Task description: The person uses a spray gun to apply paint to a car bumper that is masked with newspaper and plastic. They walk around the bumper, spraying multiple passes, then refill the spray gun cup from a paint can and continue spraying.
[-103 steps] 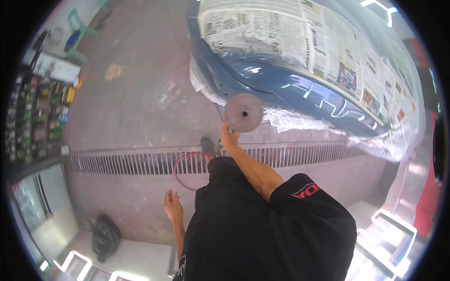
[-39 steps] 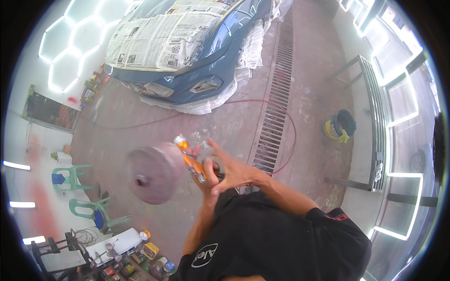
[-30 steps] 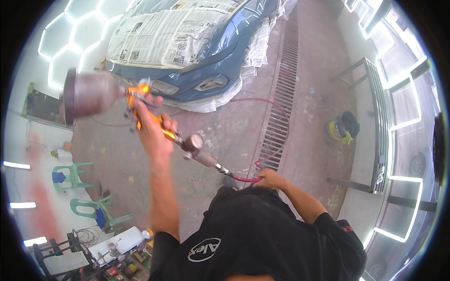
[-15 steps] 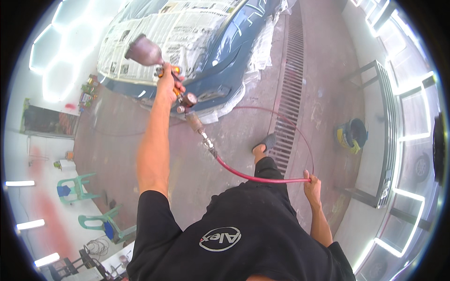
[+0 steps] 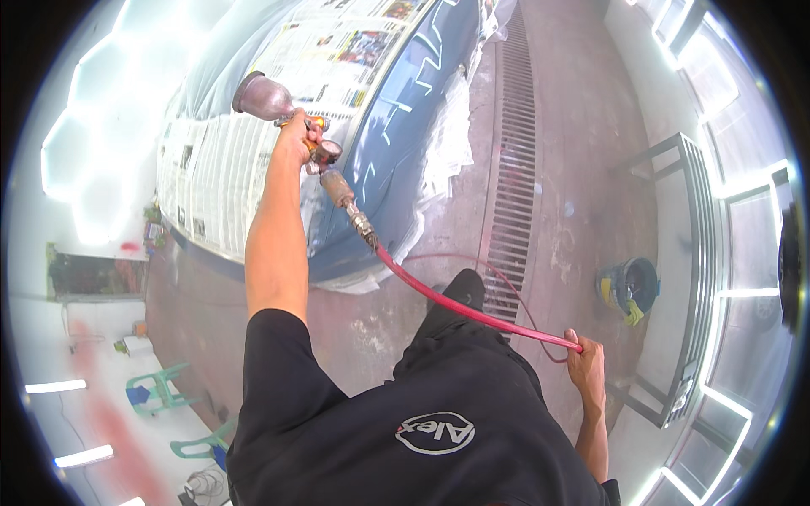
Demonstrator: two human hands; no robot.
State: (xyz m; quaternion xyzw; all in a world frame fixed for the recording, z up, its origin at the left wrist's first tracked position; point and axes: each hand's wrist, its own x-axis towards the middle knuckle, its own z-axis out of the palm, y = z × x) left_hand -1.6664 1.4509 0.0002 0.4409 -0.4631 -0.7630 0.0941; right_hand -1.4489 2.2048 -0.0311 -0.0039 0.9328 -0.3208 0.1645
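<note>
We have a gravity-feed spray gun [image 5: 317, 123], its cup [image 5: 267, 99] leaning to the left, in view against the newspaper masking [image 5: 224, 181] on a blue car [image 5: 403, 93]; the gap between them we cannot tell. Our left grip [image 5: 299, 139] is closed around the gun's handle, arm stretched forward. From the gun, the red hose [image 5: 456, 305] sweeps across our front to our right grip [image 5: 585, 361], curled closed on it, well out from the car. White paper [image 5: 445, 156] skirts the car's lower edge. A narrow floor gap separates it from the long drain grate [image 5: 513, 152]; beyond the grate, a wider floor strip [image 5: 582, 160] reaches to the bucket [image 5: 609, 285] and slatted metal frame [image 5: 699, 215].
</note>
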